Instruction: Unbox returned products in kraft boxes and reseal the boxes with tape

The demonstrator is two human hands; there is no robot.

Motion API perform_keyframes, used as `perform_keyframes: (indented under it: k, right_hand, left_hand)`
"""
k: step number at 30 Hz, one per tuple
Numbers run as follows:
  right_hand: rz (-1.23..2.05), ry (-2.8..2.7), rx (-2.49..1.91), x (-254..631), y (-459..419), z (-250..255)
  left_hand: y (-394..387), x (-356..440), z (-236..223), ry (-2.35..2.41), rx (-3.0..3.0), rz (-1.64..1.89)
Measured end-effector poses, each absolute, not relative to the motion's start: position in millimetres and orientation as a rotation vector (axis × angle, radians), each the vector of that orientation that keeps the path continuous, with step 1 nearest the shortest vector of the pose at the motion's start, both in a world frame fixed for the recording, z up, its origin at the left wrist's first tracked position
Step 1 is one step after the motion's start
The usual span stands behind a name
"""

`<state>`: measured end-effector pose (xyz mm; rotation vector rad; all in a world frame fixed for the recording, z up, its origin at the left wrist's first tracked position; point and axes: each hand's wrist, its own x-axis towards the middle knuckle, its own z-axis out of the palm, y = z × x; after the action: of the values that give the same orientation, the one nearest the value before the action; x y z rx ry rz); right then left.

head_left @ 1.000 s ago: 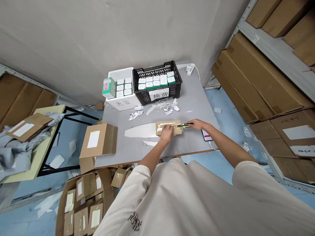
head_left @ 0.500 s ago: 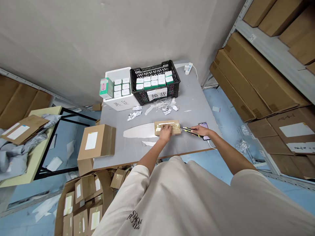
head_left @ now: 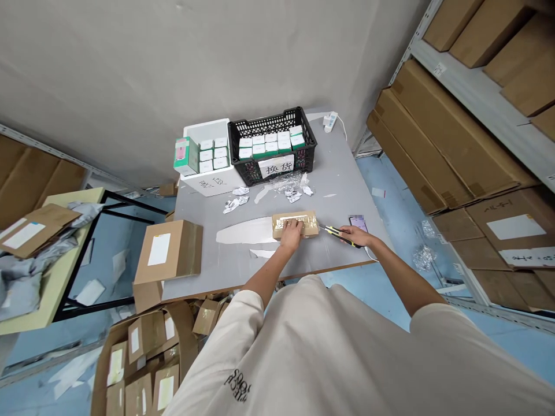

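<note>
On the grey table lies a small cardboard box (head_left: 309, 218) wrapped in clear tape. My left hand (head_left: 291, 233) rests across its top, fingers bent over it, and holds it in place. My right hand (head_left: 356, 236) is closed around a yellow and black utility knife (head_left: 335, 231). The blade points left and its tip is at the box's right end; I cannot tell how deep it goes. Beside the right hand lies a phone (head_left: 359, 221) with a lit screen, partly covered by the hand. A white paper strip (head_left: 245, 231) extends left from the box.
At the back stand a black crate (head_left: 277, 167) and a white foam box (head_left: 210, 184), both holding green-and-white boxes. Crumpled paper (head_left: 236, 203) and clear plastic wrap (head_left: 286, 183) lie before them. An open carton (head_left: 167, 251) is at the table's left edge; a power strip (head_left: 330, 121) sits far right.
My right hand has shifted slightly, tilting the knife more, with its handle end lower. My left hand and the taped box stay in place. The view has shifted a little.
</note>
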<state>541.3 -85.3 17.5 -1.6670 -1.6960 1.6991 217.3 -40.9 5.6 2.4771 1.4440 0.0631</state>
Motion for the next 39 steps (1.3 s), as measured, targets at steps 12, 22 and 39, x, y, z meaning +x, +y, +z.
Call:
perform_keyframes:
  k: [12, 22, 39]
  right_hand:
    - [1.328, -1.756, -1.800, 521, -91, 30]
    - [0.915, -2.217, -1.818, 512, -84, 34]
    - [0.857, -2.056, -1.740, 506, -76, 15]
  left_hand:
    - [-18, 223, 7, 1.528, 2.405, 0.257]
    - [-2, 225, -7, 1.513, 2.457, 0.190]
    - [-6, 221, -5, 1.524, 2.446, 0.188]
